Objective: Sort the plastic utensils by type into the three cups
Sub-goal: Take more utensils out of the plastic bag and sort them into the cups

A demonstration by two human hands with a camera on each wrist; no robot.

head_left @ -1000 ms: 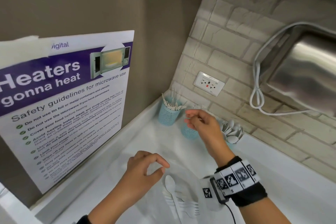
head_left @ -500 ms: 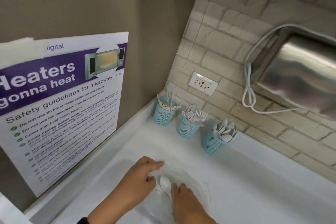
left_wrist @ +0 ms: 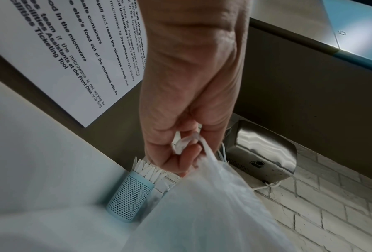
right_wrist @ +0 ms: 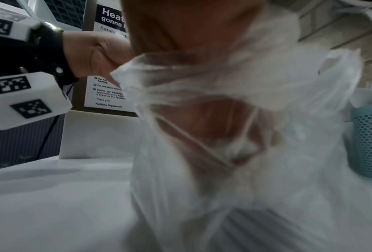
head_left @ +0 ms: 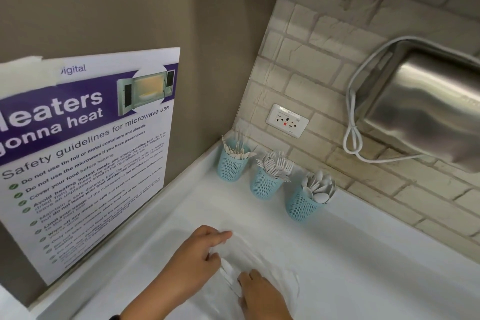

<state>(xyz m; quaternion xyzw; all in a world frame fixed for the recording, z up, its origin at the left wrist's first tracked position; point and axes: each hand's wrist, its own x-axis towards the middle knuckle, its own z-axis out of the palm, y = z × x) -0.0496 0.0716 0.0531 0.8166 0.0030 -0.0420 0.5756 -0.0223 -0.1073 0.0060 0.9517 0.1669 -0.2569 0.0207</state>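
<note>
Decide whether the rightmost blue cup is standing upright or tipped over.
Upright. The rightmost blue cup stands on its base on the counter, mouth up, with white spoons sticking out of it.

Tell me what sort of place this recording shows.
Probably a shared office pantry: a microwave safety poster from a Facilities Department, mesh cups of disposable cutlery on a white counter, and a tiled wall.

right hand (head_left: pixel 262 296) fingers: hidden in bag (head_left: pixel 272 267) | grip: unclear

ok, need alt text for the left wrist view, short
The left hand pinches the bunched edge of a translucent white plastic bag that hangs toward the camera. Behind it, a blue mesh cup of white plastic knives stands on the white counter below a wall poster.
</note>
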